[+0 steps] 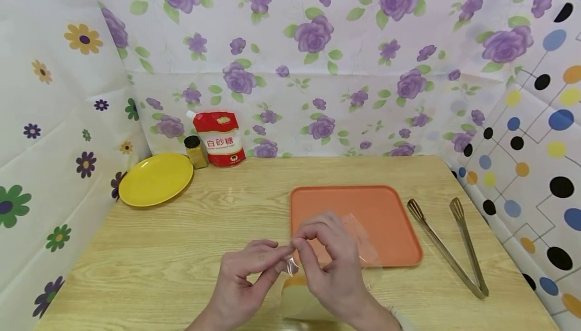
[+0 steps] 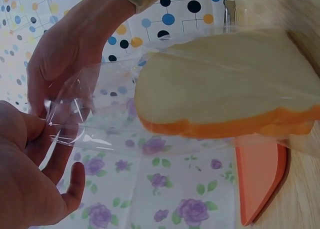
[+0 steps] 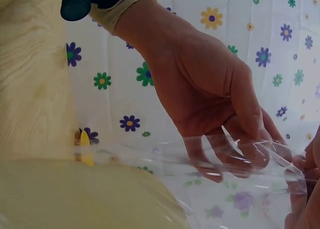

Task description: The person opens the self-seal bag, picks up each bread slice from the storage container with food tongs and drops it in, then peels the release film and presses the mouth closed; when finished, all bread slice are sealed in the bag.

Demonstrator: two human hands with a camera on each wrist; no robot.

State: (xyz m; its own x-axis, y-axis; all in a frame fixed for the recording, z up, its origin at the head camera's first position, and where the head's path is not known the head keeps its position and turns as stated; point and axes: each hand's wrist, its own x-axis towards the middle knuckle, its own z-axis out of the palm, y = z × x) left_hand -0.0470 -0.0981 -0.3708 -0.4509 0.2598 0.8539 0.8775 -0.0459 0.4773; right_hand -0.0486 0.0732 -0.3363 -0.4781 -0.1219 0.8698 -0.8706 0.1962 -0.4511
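**Both hands on the mouth of a clear bag with bread, near front edge of table**

Head view: left hand (image 1: 245,275) and right hand (image 1: 333,263) meet fingertip to fingertip over the front edge of the light wooden table (image 1: 181,250), each pinching the thin clear plastic bag (image 1: 363,250). The bag lies partly over the front left corner of the flat orange plastic tray (image 1: 363,215). Below the hands, the slice of white bread with a tan crust (image 1: 299,298) is mostly covered by them.

Left wrist view: shows what the head view hides. The bread slice (image 2: 225,84) sits inside the bag (image 2: 100,119), flat face and crust edge plain; the right hand (image 2: 70,54) and left hand (image 2: 30,174) both grip the bag's crumpled open end, clear of the bread. The tray (image 2: 260,179) shows behind it.

Right wrist view: left hand (image 3: 210,94) with fingers curled on the film (image 3: 240,164); bread (image 3: 75,199) blurred in the foreground.

Open room: bare wood left of the hands up to the round yellow plate (image 1: 156,179) at the back left corner. A small jar with a black lid (image 1: 196,152) and a red-and-white pouch (image 1: 220,138) stand at the back edge beside the plate. Metal tongs (image 1: 449,245) lie along the right edge, just beside the tray.
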